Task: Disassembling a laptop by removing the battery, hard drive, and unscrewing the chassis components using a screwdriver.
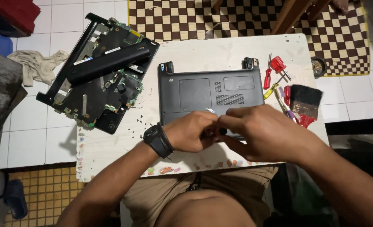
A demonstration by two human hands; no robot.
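A black laptop base lies upside down on a small white table, hinges at the far edge. My left hand, with a black watch on the wrist, and my right hand meet over its near edge. Their fingers pinch a small dark object between them; what it is I cannot tell. The near rim of the base is hidden under both hands.
A second dismantled laptop with bare circuit board and a black battery bar hangs over the table's left side. Screwdrivers with red and yellow handles and a red-handled black brush lie at right. Tiny screws dot the table. A rag lies on the tiled floor.
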